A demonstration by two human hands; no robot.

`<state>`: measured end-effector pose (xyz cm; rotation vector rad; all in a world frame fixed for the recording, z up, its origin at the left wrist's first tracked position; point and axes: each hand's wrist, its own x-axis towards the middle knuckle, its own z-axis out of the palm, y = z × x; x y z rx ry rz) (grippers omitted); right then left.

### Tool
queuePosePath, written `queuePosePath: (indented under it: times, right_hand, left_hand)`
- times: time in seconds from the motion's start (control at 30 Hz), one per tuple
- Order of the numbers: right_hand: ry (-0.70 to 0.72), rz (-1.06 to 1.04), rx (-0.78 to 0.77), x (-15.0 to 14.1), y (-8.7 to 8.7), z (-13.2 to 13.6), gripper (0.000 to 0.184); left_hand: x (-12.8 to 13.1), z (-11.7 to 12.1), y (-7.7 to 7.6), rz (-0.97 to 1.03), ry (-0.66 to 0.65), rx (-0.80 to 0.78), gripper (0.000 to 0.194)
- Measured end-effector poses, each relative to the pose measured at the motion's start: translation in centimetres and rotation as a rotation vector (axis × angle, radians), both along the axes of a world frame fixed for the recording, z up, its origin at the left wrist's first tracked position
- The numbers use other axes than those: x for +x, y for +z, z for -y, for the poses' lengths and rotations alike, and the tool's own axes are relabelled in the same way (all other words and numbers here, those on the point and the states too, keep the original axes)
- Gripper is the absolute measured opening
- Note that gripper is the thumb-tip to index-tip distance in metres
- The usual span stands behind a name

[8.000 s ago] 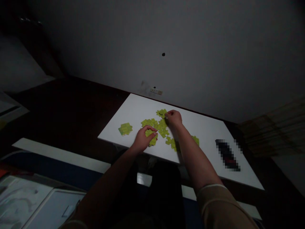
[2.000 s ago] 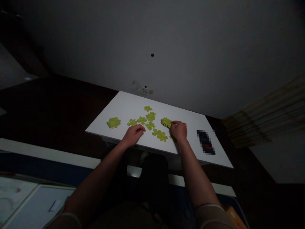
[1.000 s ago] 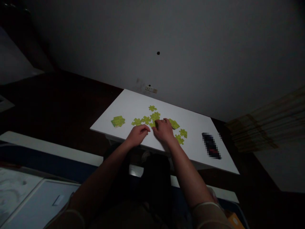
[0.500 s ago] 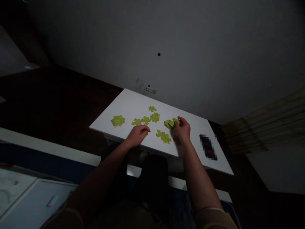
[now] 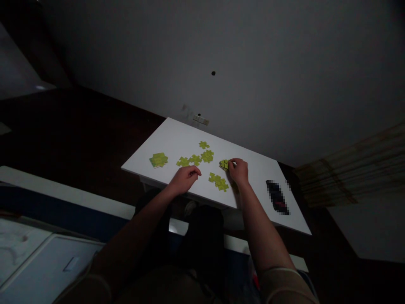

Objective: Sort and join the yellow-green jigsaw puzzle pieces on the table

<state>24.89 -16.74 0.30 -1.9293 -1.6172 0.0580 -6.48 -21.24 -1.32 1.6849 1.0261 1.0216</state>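
The stack of green puzzle pieces (image 5: 223,164) lies on the white table (image 5: 256,202), and the right hand (image 5: 237,169) is at its right edge, with the fingertips seeming to touch it. The light is too dim to tell whether they clamp a piece. The left hand (image 5: 184,179), well apart from the right, is loosely curled to the left of the stack and nearer the person; whether anything is inside it I cannot tell.

More loose pieces (image 5: 218,181) lie just in front of the stack, overlapping. Others (image 5: 207,156) lie to its left, with a single piece (image 5: 204,145) beyond them. A second pile (image 5: 158,160) is well to the left of the stack, and a blurred dark object (image 5: 277,197) is to its right.

Handling the stack well probably calls for a light pinch on the edges, since pressing sideways could make the upper pieces slide. The left hand could steady its near side.
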Motion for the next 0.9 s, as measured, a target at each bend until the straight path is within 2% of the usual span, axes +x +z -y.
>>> queuePosePath:
  times: [0.1,0.23,0.37,0.5,0.67,0.9]
  right_hand:
    - [0.012,0.047,0.059,-0.3,-0.1,0.6,0.036]
    - [0.084,-0.036,0.204,-1.1,-0.7,3.9,0.041]
    - [0.197,0.046,0.066,-2.8,-1.3,7.8,0.04]
    - [0.275,0.178,-0.062,-4.7,-1.4,9.7,0.036]
    - [0.328,0.23,-0.124,-6.9,-0.5,8.7,0.033]
    - [0.327,0.305,-0.156,-10.0,0.9,3.1,0.044]
  left_hand:
    - [0.0,0.1,0.1,-0.002,0.005,0.001,0.02]
    - [0.0,0.1,-0.1,-0.002,0.007,0.0,0.021]
    - [-0.1,0.0,-0.2,-0.018,-0.005,0.002,0.021]
    - [0.0,-0.1,-0.3,-0.019,-0.004,0.004,0.021]
    - [0.2,-0.1,-0.2,-0.019,0.002,0.016,0.021]
    - [0.3,-0.1,-0.1,-0.08,-0.007,0.036,0.022]
